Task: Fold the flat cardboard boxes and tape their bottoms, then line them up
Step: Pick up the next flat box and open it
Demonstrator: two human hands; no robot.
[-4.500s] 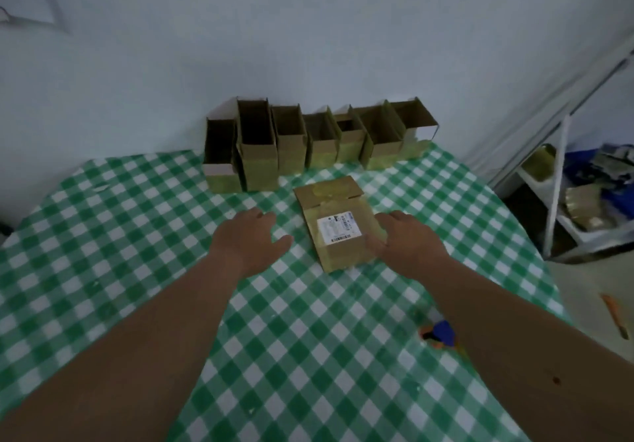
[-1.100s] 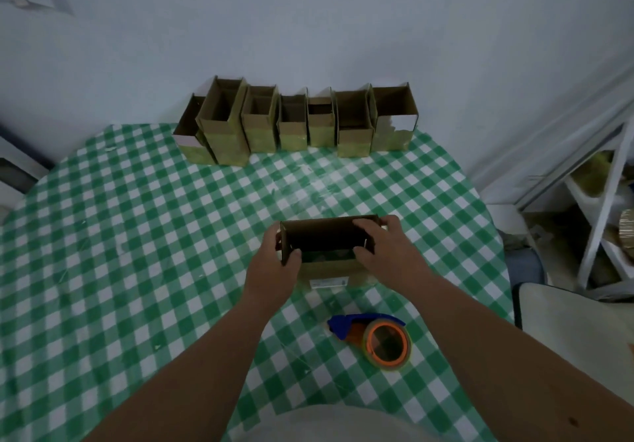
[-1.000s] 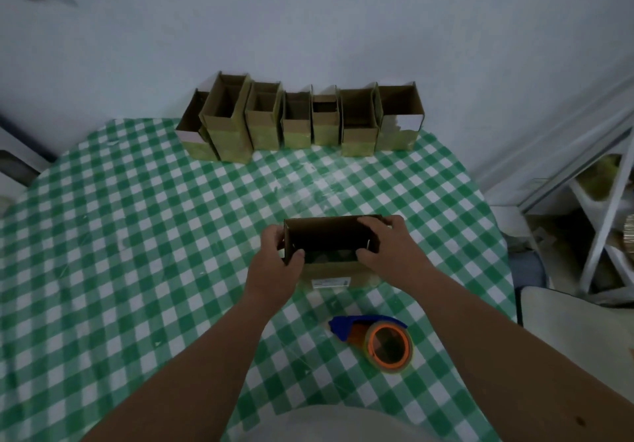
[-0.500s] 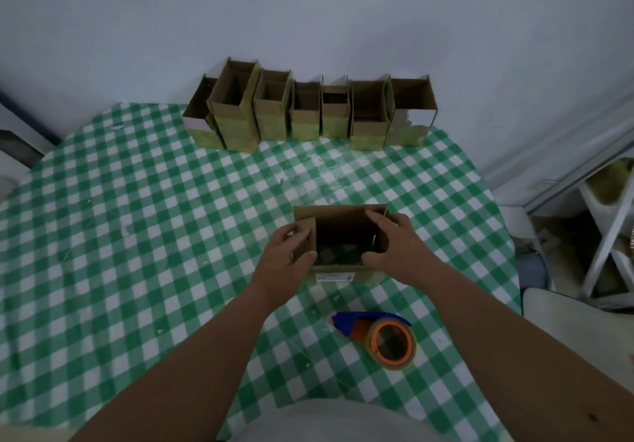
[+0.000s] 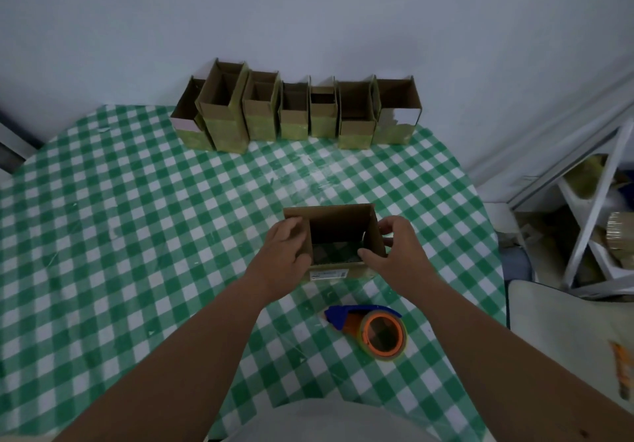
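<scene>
While my two hands hold it, the open cardboard box (image 5: 339,235) stands mouth-up on the checked tabletop (image 5: 137,218), near me and well apart from the row at the wall.

Item, left hand (image 5: 284,256): grip curled round the box's left wall, fingers outside, thumb at the near edge. Whether the thumb hooks inside I cannot tell.

Item, right hand (image 5: 394,253): grip pinching the right wall, thumb at the inner near corner, fingers wrapped round the outside.

Item, box in hand: squared up, near face bearing a white label low down. The checked cloth seems to show through the bottom, so I judge the bottom flaps not yet closed or taped; the dim interior leaves this uncertain.

Item, tape dispenser (image 5: 370,328): blue handle, orange core, lying just behind the box on my side, apart from it.

Item, finished boxes (image 5: 295,112): seven or so, upright, mouths open, lined against the wall, touching or nearly so.

Handling notes, as judgement: keep both walls pressed evenly so the corners stay square; turn the box over before folding the bottom flaps, short ones first; hold the seam flat with one hand while the other fetches the tape. Thin card will buckle under a hard squeeze, so grip lightly.
</scene>
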